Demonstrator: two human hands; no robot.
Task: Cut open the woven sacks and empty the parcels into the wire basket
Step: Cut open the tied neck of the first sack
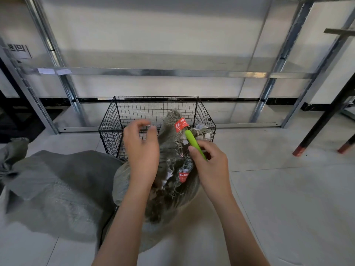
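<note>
the right hand (209, 166) grips a green cutter (193, 141); the left hand (141, 150) hovers loosely curled, holding nothing. it would be best to pull the cloth taut and slice away from the fingers. the grey sack (172, 189) leans on the basket's (134, 104) front, frayed open and banded with red tape (181, 124).

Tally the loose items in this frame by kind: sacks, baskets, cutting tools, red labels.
Woven sacks: 2 (centre sack, left sack)
Wire basket: 1
Green cutter: 1
Red labels: 2 (upper label, lower label)
Total: 6
</note>
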